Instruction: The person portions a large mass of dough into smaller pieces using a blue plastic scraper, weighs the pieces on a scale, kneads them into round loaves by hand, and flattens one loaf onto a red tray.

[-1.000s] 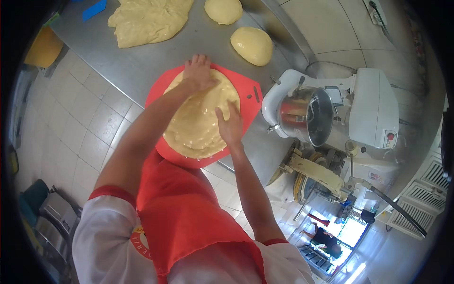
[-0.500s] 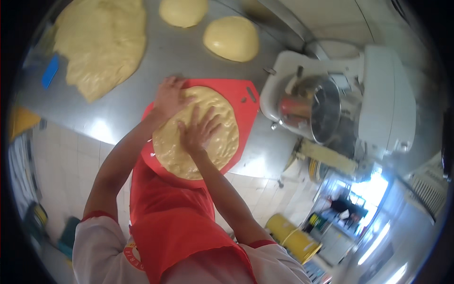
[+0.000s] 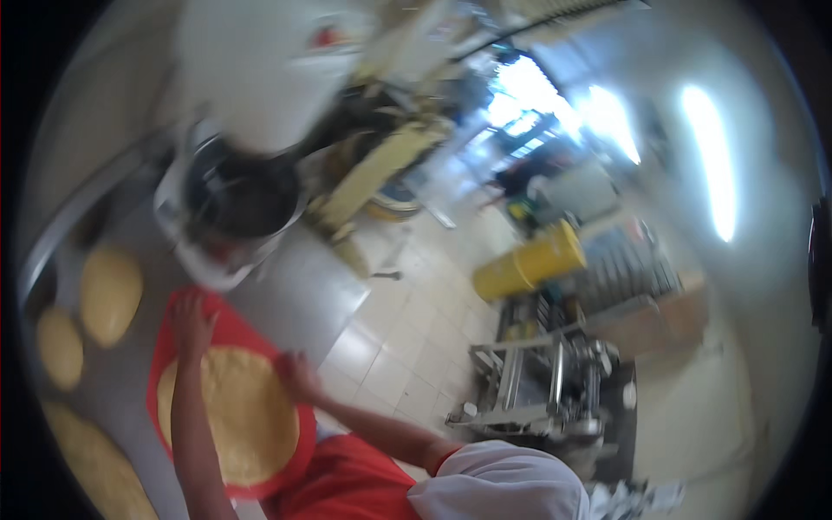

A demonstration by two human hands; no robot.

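A round, flattened sheet of yellow dough (image 3: 247, 416) lies on a red cutting board (image 3: 305, 433) at the lower left. My left hand (image 3: 192, 322) is at the far end of the board, its fingers closed over the corner there. At the board's right edge, beside the dough, is my right hand (image 3: 297, 378), slightly smeared by motion, its fingers curled at the rim. The undersides of both hands are hidden.
Two dough balls, one large (image 3: 111, 297) and one smaller (image 3: 60, 348), sit on the steel table (image 3: 299, 269) at left. A bigger dough slab (image 3: 95, 464) lies nearer. Beyond the board stands a white mixer (image 3: 269, 78) with a metal bowl. A yellow drum (image 3: 530, 260) and a roller machine (image 3: 555, 381) are to the right.
The view has swung right, toward the room. Both my hands have left the dough: the left has moved to the board's far end, the right to its right edge.
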